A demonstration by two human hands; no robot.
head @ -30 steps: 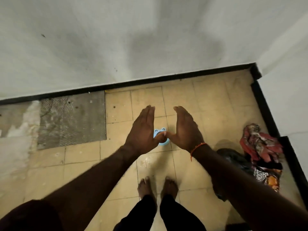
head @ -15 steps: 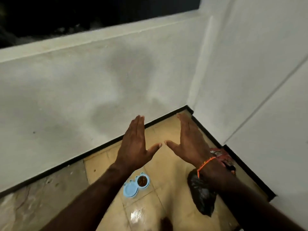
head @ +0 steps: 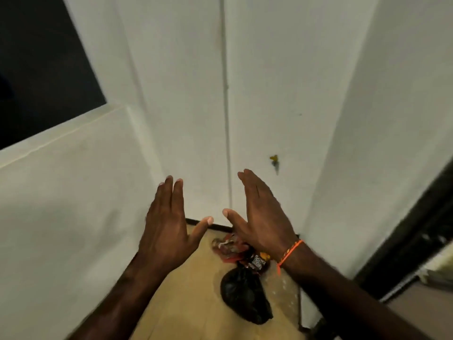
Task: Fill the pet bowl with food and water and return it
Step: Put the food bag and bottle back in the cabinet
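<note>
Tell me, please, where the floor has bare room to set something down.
Bare tile lies between the left wall and the black bag. The corner is crowded: red wrappers and a snack packet lie beyond the bag.

The tan tiled floor (head: 186, 298) ran into a corner of white walls. On it lay a tied black plastic bag (head: 242, 294), and just beyond it, touching, a crumpled red printed packet (head: 229, 249) near the black skirting.

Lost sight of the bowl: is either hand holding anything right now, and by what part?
Nothing is held. Left hand and right hand are both raised with fingers straight, no grip on anything.
</note>
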